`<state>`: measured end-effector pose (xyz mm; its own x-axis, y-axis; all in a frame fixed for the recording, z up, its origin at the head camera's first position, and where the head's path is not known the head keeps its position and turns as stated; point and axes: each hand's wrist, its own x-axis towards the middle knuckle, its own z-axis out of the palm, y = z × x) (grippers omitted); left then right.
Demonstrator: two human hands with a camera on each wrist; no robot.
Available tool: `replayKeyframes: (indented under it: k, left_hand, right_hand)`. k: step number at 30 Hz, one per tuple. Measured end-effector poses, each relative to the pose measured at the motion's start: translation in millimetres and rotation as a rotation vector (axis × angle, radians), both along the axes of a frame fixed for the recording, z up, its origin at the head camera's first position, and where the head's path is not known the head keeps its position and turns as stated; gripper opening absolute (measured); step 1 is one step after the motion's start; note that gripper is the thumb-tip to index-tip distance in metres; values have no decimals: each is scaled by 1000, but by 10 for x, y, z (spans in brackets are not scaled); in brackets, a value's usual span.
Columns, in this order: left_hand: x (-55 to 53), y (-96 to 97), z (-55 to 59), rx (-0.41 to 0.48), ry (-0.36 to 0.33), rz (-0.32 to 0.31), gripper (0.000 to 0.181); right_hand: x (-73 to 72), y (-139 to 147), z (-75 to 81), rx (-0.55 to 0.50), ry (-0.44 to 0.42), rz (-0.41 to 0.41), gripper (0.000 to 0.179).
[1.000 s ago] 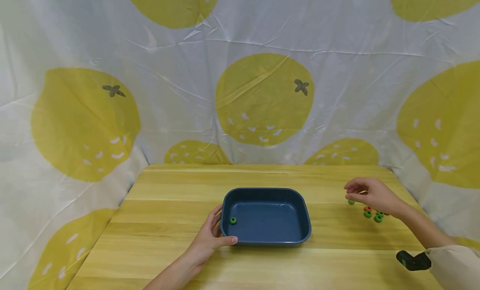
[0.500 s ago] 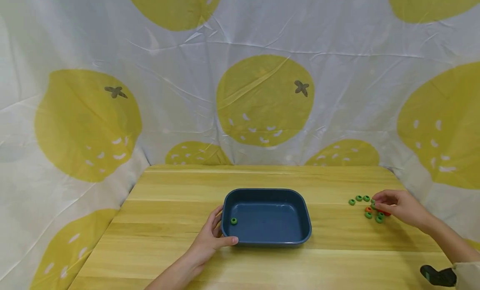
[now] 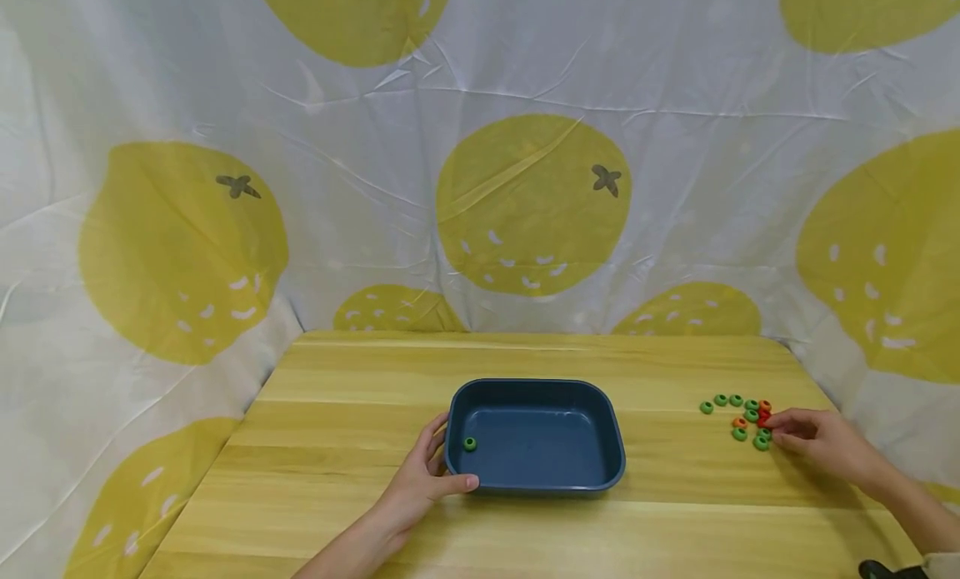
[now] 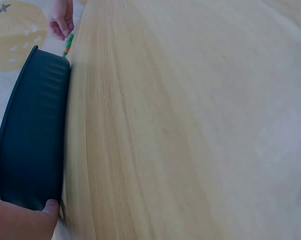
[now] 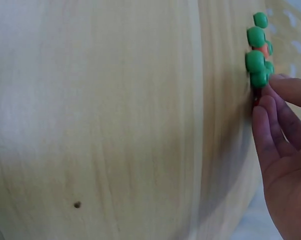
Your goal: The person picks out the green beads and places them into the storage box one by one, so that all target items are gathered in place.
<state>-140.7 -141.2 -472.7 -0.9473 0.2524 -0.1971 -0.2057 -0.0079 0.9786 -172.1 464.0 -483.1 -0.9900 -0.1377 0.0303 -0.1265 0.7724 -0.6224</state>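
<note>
A dark blue rectangular tray (image 3: 536, 485) stands on the wooden table, with one green bead (image 3: 469, 444) at its inner left side. My left hand (image 3: 420, 479) grips the tray's left end, thumb at the front rim and fingers along the outside. On the right lies a loose group of green beads (image 3: 739, 434), orange beads (image 3: 739, 423) and red beads (image 3: 762, 421). At the group's right edge is my right hand (image 3: 825, 446), its fingertips by the red beads and the thumb apart from the fingers. In the right wrist view, the fingers partly hide a red bead (image 5: 257, 101).
The wooden table (image 3: 360, 379) reaches back to a pale curtain (image 3: 360, 187) printed with yellow fruit, which also hangs at both sides. Bare wood lies between the tray and the beads. A dark device (image 3: 888, 570) sits by the right sleeve.
My right hand has moved to the right and toward me, across the beads, uncovering more green, orange and red ones. The left hand and tray keep their place.
</note>
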Motion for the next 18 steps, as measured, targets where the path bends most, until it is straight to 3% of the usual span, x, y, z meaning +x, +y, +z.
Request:
replayKeyframes:
  k: [6, 14, 18]
  left_hand:
    - [2, 6, 1, -2, -6, 0, 106]
    - [-6, 3, 17, 23, -14, -2, 105]
    - [-2, -1, 18, 19, -16, -1, 106]
  right_hand:
    - [-12, -15, -39, 66, -18, -23, 21]
    - [-75, -45, -105, 165, 125, 24, 16]
    - [-95, -86, -115, 153, 139, 41, 15]
